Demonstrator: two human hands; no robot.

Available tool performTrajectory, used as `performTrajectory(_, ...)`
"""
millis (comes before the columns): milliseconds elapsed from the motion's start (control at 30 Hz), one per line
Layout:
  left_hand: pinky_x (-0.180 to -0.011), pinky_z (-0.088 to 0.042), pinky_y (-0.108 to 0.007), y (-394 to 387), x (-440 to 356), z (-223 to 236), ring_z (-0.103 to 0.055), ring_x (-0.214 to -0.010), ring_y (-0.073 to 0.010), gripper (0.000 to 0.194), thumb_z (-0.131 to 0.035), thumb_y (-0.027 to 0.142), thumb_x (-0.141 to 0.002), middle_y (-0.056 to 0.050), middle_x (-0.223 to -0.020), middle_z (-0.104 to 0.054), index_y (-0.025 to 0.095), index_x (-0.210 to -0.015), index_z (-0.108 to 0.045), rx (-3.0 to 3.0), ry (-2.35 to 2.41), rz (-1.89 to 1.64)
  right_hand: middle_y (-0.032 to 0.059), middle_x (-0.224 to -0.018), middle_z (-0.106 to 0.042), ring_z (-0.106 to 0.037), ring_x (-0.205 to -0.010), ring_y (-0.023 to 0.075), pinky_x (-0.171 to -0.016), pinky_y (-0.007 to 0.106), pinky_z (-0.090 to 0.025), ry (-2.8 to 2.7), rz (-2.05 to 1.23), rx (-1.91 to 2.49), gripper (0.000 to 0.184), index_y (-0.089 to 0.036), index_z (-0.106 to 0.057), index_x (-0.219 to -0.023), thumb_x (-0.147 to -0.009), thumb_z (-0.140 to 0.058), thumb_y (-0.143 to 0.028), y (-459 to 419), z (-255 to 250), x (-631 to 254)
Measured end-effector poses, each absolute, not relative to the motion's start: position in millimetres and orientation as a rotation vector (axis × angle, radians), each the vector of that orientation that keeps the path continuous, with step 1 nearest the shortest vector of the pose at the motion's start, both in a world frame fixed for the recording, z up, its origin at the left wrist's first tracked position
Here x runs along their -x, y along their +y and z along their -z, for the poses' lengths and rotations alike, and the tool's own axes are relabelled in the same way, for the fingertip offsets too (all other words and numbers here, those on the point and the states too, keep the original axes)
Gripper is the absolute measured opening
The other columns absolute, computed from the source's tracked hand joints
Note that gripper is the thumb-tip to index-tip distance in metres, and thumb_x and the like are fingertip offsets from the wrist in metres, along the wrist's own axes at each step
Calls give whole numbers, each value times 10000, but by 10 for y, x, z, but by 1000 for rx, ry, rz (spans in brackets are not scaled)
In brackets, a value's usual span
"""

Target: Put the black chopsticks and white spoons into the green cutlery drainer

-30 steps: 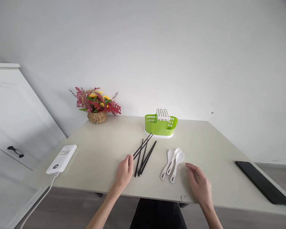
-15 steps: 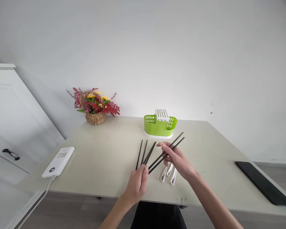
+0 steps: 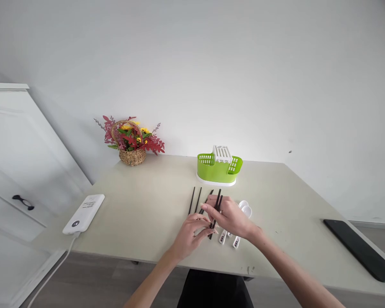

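Note:
My right hand [image 3: 231,217] is closed on a pair of black chopsticks [image 3: 217,203], held steeply over the beige table [image 3: 147,205]. My left hand [image 3: 192,233] meets it from the left, its fingers curled at the lower ends of that pair. More black chopsticks [image 3: 194,200] lie flat just left of the hands. White spoons [image 3: 245,209] lie under and to the right of my right hand, partly hidden. A green cutlery holder [image 3: 219,169] with a white insert stands behind them.
A wicker basket of flowers [image 3: 131,141] stands at the back left by the wall. A white power bank [image 3: 84,213] with a cable lies at the left edge. A black phone [image 3: 361,249] lies at the right edge. A white cabinet [image 3: 16,154] stands left of the table.
My right hand came over from the right and took two chopsticks that my left hand had lifted. The pair has swung from a low slant to nearly upright, and both hands have closed together.

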State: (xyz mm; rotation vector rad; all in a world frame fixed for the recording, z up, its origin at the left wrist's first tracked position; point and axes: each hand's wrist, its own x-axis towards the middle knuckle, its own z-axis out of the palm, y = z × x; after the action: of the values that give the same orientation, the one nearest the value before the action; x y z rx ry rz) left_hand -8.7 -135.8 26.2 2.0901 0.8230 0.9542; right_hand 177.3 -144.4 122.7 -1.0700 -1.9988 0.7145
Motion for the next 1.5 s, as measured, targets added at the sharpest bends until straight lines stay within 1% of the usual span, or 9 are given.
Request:
performTrajectory(300,-1025,-503,-427,-1379,110,-48,-695,-1071,-248,228,-682,478,-993,-30,-936,-806,326,-966,-849,-2171,838,-922,4,-662,-542,-507,-588,139,-603,289,-424,-2038,-693,1066,604,-234,-519,-597,-1100,-395,-542,-1530,-996,-1860)
performTrajectory(433,-1027,-510,-426,-1383,115,-20,-695,-1071,-246,194,-721,467,-967,-31,-915,-803,326,-998,-851,-2150,843,-938,-8,-658,-528,-482,-587,133,-583,284,-404,-2027,-654,1083,555,-235,-516,-622,-1083,-453,-537,-1587,-1076,-1892)
performTrajectory(567,-1003,-528,-425,-1384,126,-33,-685,-1100,-256,195,-745,474,-947,-59,-981,-790,323,-998,-857,-2110,882,-943,-21,-672,-562,-466,-568,124,-554,279,-391,-1949,-578,1129,441,-238,-552,-735,-1074,-499,-515,-1701,-1242,-1973)
performTrajectory(833,-981,-547,-423,-1390,129,-29,-684,-1077,-260,217,-748,483,-940,-62,-949,-801,311,-1018,-855,-2124,873,-974,28,-846,-681,-610,-663,149,-633,291,-473,-2100,-320,1008,255,-249,-662,-983,-1110,-450,-309,-1902,-1419,-2155)
performTrajectory(933,-1065,-514,-461,-1375,147,-102,-650,-1182,-272,274,-675,488,-992,-66,-1099,-803,315,-1154,-811,-2202,820,-989,44,-876,-699,-652,-684,160,-626,287,-503,-2163,-298,917,234,-254,-682,-1033,-1104,-460,-279,-1910,-1518,-2189)
performTrajectory(1067,-1222,-364,-520,-1126,181,-183,-529,-1380,-265,405,-373,435,-1121,-94,-1413,-669,283,-1363,-659,-2250,978,-1123,42,-889,-713,-670,-701,148,-638,263,-522,-2167,-168,841,199,-244,-694,-1074,-1093,-496,-246,-1791,-1768,-2284)
performTrajectory(1167,-1206,-371,-496,-724,203,-130,-515,-1368,-255,408,-281,396,-1131,-127,-1374,-641,229,-1288,-619,-2191,1189,-1309,42,-903,-734,-677,-727,144,-634,257,-514,-2150,20,815,170,-242,-705,-1070,-1080,-535,-232,-1601,-1969,-2354)
performTrajectory(1367,-1172,-381,-526,133,272,98,-530,-1285,-291,304,-401,479,-1082,-145,-1258,-611,227,-1118,-568,-1903,1456,-1478,26,-820,-706,-566,-570,115,-520,273,-438,-2048,308,869,269,-242,-722,-1020,-1107,-486,-340,-1107,-2308,-2336)
performTrajectory(1500,-1067,-462,-502,378,357,192,-573,-1154,-281,325,-351,484,-1088,-121,-1103,-596,228,-1030,-543,-1707,1555,-1496,28,-776,-693,-560,-574,119,-560,282,-446,-1984,431,947,373,-227,-724,-944,-1118,-447,-407,-642,-2463,-2315)
